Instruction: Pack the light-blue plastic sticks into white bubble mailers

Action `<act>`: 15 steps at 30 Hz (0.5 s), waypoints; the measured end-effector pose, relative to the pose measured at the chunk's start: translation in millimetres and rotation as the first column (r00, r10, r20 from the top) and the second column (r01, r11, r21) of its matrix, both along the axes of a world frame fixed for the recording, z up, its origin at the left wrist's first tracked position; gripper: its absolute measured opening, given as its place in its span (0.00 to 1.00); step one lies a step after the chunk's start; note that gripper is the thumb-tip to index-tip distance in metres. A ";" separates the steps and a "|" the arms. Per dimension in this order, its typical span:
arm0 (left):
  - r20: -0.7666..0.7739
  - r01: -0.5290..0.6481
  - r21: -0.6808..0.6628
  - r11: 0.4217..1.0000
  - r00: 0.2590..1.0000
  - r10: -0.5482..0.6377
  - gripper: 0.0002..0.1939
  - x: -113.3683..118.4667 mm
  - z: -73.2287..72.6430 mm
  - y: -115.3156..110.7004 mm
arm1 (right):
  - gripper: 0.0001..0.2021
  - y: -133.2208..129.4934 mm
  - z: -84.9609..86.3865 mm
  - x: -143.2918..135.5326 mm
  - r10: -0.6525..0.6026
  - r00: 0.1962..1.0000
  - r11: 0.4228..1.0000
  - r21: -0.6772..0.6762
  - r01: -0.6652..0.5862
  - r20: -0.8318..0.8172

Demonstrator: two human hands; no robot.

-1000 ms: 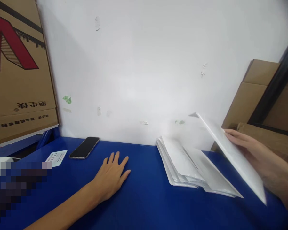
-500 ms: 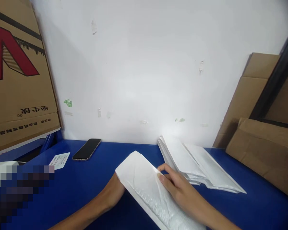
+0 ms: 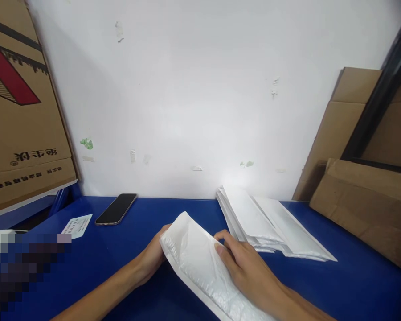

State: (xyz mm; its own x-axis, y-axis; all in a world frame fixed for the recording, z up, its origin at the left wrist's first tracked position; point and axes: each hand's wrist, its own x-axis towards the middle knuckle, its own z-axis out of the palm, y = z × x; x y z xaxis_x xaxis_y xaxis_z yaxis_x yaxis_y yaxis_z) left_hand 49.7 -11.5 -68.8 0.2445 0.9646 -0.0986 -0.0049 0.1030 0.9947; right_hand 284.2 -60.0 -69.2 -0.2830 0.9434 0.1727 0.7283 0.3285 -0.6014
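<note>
A white padded bubble mailer point(image 3: 200, 267) is held tilted in front of me, its lower end running out of the bottom of the view. My right hand point(image 3: 240, 263) pinches its right edge between thumb and fingers. At the mailer's upper left edge is my left hand point(image 3: 155, 252), whose fingers are mostly hidden behind it and seem closed on it. To the right, more white bubble mailers lie in two overlapping piles, the left pile point(image 3: 249, 214) and the right pile point(image 3: 296, 229).
On the blue table point(image 3: 113, 254) lie a phone point(image 3: 116, 208) and a printed card point(image 3: 77, 226) at the left. A large printed cardboard box point(image 3: 20, 125) stands at the left. Brown cardboard point(image 3: 364, 209) and a black frame bar point(image 3: 370, 107) are at the right, with a white wall point(image 3: 187, 98) behind.
My left hand has come further out from behind the mailer, at its upper left edge. The mailer's left side has turned slightly. My right hand keeps its pinch. The whole view has shifted slightly.
</note>
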 end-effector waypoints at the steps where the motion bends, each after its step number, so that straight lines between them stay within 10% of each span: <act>1: 0.038 -0.005 -0.036 0.999 0.999 0.006 0.16 -0.7 0.8 0.8 | 0.16 0.3 -0.2 0.0 -0.004 1.000 1.000 0.003 0.004 -0.001; 7: 0.085 0.035 -0.116 0.993 0.996 -0.025 0.21 -5.0 12.5 10.2 | 0.15 -0.5 -2.2 0.4 -0.016 1.000 1.000 -0.006 0.016 -0.008; 15: -0.260 0.240 0.006 0.971 0.938 -0.231 0.20 -19.0 24.1 18.7 | 0.14 0.7 -3.0 0.9 -0.030 1.000 1.000 -0.010 0.030 0.011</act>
